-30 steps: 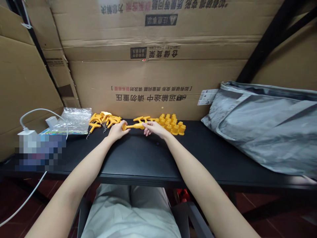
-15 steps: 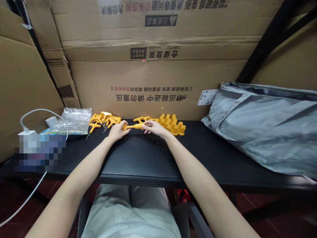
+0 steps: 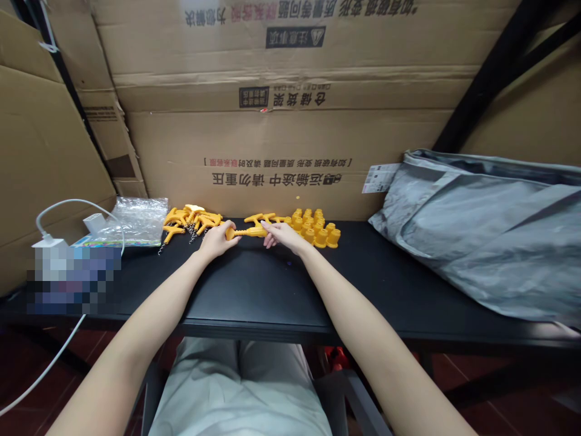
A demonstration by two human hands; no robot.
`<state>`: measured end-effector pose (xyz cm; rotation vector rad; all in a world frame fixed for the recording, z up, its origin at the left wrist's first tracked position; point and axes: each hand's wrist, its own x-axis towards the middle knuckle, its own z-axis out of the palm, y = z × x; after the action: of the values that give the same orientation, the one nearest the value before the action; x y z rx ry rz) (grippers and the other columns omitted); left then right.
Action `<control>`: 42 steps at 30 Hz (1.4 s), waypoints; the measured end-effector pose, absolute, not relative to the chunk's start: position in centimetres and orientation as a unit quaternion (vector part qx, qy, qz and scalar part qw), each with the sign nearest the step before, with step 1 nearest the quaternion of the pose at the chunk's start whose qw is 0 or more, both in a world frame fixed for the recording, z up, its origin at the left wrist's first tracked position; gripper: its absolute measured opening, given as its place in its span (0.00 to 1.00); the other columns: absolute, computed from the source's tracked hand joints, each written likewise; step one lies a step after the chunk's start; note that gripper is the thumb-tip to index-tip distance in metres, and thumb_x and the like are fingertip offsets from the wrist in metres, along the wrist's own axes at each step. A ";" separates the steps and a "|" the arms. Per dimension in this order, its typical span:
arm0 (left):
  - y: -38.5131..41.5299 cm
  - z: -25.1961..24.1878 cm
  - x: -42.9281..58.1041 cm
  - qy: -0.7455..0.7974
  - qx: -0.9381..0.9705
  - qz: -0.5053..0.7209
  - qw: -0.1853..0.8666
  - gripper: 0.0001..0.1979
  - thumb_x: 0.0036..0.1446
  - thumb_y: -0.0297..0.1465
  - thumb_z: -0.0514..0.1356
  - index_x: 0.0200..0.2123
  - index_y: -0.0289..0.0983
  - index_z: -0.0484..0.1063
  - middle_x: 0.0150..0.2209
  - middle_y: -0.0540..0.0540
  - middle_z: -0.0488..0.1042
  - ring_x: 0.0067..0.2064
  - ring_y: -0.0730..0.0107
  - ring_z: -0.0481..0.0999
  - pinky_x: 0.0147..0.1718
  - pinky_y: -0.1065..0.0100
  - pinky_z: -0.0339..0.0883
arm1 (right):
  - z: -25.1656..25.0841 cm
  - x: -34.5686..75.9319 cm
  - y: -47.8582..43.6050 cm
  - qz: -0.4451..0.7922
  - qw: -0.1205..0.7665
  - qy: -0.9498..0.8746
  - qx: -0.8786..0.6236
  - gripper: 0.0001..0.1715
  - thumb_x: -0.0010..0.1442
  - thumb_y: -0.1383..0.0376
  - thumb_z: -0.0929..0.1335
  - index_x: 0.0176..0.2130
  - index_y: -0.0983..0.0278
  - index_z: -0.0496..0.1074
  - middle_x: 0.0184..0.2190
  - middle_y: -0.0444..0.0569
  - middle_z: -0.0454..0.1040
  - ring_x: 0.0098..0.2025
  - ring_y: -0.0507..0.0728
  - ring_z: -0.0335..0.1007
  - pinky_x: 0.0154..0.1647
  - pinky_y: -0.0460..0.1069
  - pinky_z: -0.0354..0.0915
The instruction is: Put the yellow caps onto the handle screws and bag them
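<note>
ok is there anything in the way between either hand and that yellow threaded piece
Nothing visible: the left hand holds one end of the yellow threaded piece and the right hand holds the other. The yellow T-handles lie behind it, and the yellow caps stand by the right hand, not between.
</note>
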<state>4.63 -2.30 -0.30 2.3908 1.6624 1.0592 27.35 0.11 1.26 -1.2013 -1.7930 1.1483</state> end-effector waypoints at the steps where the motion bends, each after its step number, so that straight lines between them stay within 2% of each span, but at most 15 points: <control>1: -2.3 -0.3 4.6 0.537 0.771 0.342 0.022 0.14 0.51 0.42 0.60 0.40 0.42 0.69 0.25 0.52 0.68 0.26 0.71 0.66 0.27 0.71 0.56 | 1.3 27.3 0.1 0.443 0.342 -0.688 -0.462 0.31 0.60 0.43 0.63 0.26 0.67 0.70 0.18 0.49 0.75 0.19 0.50 0.71 0.21 0.42 0.63; 7: -2.3 -0.3 4.7 0.539 0.766 0.348 0.031 0.14 0.51 0.42 0.60 0.39 0.41 0.69 0.24 0.52 0.68 0.26 0.71 0.66 0.28 0.71 0.56 | 1.3 27.1 0.0 0.450 0.345 -0.676 -0.471 0.30 0.60 0.43 0.62 0.24 0.66 0.68 0.15 0.47 0.72 0.16 0.49 0.68 0.17 0.41 0.59; 19: -2.2 -0.3 4.6 0.536 0.771 0.344 0.025 0.14 0.51 0.41 0.60 0.39 0.41 0.69 0.25 0.52 0.68 0.26 0.71 0.67 0.27 0.71 0.56 | 1.0 26.9 0.1 0.447 0.338 -0.673 -0.483 0.35 0.61 0.41 0.60 0.22 0.66 0.70 0.13 0.48 0.69 0.15 0.49 0.67 0.16 0.42 0.60; 27: -2.1 -0.4 4.6 0.538 0.771 0.340 0.024 0.14 0.51 0.41 0.60 0.40 0.41 0.69 0.24 0.53 0.67 0.26 0.71 0.66 0.27 0.71 0.55 | 1.3 26.9 -0.1 0.453 0.326 -0.655 -0.509 0.37 0.63 0.41 0.56 0.25 0.67 0.71 0.14 0.50 0.71 0.14 0.49 0.65 0.13 0.42 0.57; 29: -2.1 -0.4 4.6 0.539 0.770 0.340 0.026 0.14 0.51 0.41 0.60 0.39 0.41 0.69 0.24 0.53 0.68 0.26 0.71 0.66 0.27 0.71 0.55 | 1.5 27.0 -0.1 0.476 0.332 -0.640 -0.504 0.34 0.64 0.44 0.57 0.30 0.67 0.72 0.20 0.52 0.76 0.15 0.49 0.67 0.13 0.41 0.58; 31: -2.1 -0.4 4.6 0.541 0.769 0.341 0.026 0.14 0.51 0.41 0.60 0.39 0.41 0.69 0.24 0.53 0.68 0.26 0.71 0.66 0.27 0.71 0.55 | 1.6 27.1 -0.2 0.511 0.337 -0.634 -0.472 0.24 0.65 0.49 0.61 0.38 0.67 0.72 0.29 0.53 0.79 0.20 0.49 0.72 0.17 0.41 0.63; 34: -2.1 -0.5 4.5 0.538 0.769 0.344 0.029 0.14 0.51 0.40 0.60 0.39 0.41 0.69 0.24 0.53 0.67 0.26 0.71 0.66 0.27 0.71 0.55 | 1.5 27.3 -0.2 0.545 0.334 -0.647 -0.416 0.15 0.62 0.58 0.67 0.45 0.65 0.71 0.37 0.53 0.79 0.28 0.50 0.76 0.25 0.41 0.68; 42: -2.1 -0.4 4.5 0.543 0.769 0.337 0.022 0.14 0.51 0.40 0.60 0.39 0.41 0.69 0.24 0.53 0.68 0.26 0.71 0.66 0.27 0.71 0.55 | 1.5 27.0 -0.5 0.549 0.341 -0.627 -0.435 0.16 0.62 0.57 0.67 0.43 0.67 0.73 0.31 0.52 0.79 0.26 0.51 0.74 0.24 0.42 0.68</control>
<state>4.53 -2.08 -0.42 2.3812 1.6834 1.0445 27.01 -0.48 1.48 -1.1320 -1.6316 1.4280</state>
